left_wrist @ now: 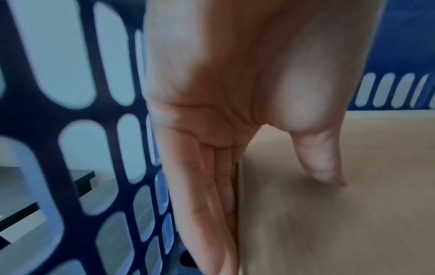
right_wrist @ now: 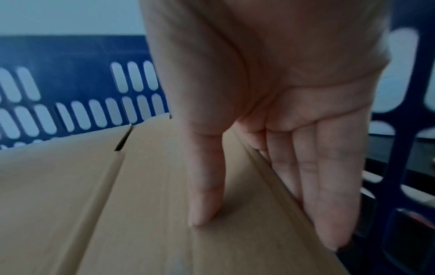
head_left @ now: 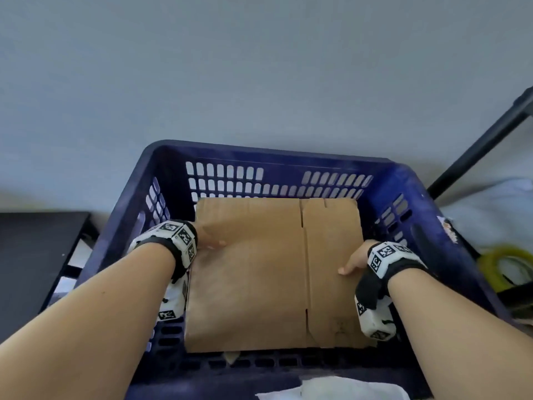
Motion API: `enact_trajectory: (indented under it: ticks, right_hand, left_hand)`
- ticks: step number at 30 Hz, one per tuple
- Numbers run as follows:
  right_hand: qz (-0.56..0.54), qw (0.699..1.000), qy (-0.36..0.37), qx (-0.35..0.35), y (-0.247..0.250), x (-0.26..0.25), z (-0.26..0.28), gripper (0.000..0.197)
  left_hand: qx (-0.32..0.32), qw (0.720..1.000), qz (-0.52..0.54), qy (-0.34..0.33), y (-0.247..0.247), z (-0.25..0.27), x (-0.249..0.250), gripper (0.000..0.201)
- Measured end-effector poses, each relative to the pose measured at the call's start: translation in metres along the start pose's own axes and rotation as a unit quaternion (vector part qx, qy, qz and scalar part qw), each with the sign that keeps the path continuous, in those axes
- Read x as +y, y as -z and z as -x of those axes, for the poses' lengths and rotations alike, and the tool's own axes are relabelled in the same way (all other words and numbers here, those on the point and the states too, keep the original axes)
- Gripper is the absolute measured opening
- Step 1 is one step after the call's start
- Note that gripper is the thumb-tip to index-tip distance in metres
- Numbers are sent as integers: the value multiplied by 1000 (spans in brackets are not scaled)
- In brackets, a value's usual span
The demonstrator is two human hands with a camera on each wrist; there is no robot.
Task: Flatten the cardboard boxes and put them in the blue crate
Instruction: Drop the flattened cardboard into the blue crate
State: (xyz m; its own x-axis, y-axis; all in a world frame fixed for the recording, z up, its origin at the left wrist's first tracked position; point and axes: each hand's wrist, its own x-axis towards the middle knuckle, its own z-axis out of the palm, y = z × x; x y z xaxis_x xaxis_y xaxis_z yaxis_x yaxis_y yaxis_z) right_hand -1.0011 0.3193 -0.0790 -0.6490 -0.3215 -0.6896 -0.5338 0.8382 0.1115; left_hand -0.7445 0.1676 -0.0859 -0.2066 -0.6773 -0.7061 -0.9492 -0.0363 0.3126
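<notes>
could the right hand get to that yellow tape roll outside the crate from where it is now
Probably not directly. The right hand pinches the flattened cardboard down inside the blue crate, whose right wall stands between it and the yellow tape roll. It would need to let go and lift over.

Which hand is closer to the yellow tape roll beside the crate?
Right. The right hand holds the flattened cardboard at its right edge inside the blue crate, the side where the yellow tape roll lies outside. The left hand holds the opposite edge, farther away.
</notes>
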Motion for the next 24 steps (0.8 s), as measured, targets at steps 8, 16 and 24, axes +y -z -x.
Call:
enact_trajectory:
  ticks: [8,16,24]
  right_hand:
    - [72,996,11,-51,-22,-8,-75,97]
    - [127,985,20,-116,0,-8,-69,86]
    - [135,980,20,-146,7,-2,-79,89]
  left_hand:
    - [-11,1000,-20,21,-25,-40,-2,60]
    - [-110,986,51,111,-13,-50,-1,81]
    - [-118,989,26,84,-1,-56,-9,78]
